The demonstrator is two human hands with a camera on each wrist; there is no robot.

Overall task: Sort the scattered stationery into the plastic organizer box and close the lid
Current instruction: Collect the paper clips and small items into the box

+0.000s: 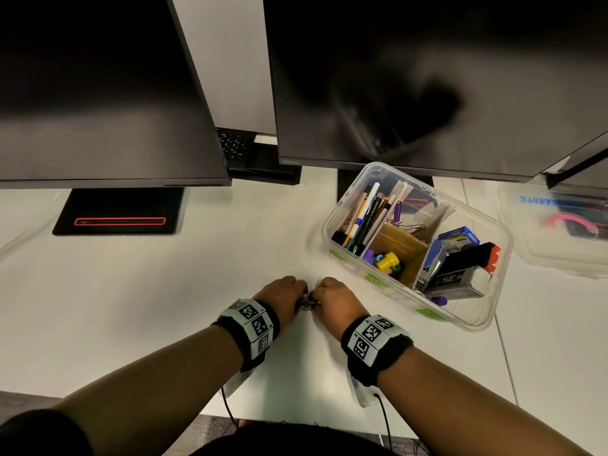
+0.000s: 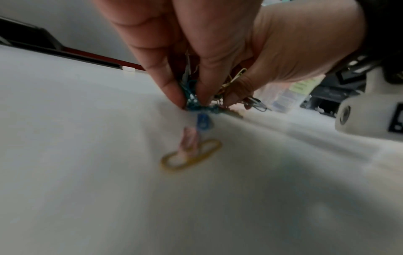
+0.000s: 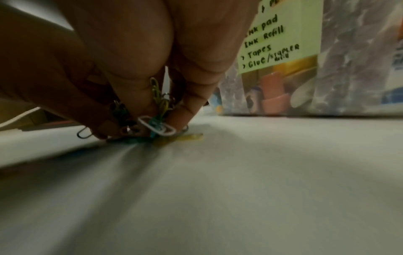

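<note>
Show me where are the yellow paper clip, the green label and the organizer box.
yellow paper clip [image 2: 191, 155], left wrist view, on its wire loop.
green label [image 3: 281, 34], right wrist view, on its handwritten middle.
organizer box [image 1: 473, 319], head view, on its near wall.

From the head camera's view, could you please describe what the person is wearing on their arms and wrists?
Bare forearms. Each wrist carries a black band faced with grey-white panels printed with square black-and-white markers. A thin black cable trails from each band toward the body. A dark short sleeve covers the left upper arm.

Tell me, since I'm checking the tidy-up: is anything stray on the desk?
Yes. A yellow wire paper clip lies loose on the white desk, apart from the coloured paper-clip bunch that the left hand and right hand pinch together.
</note>
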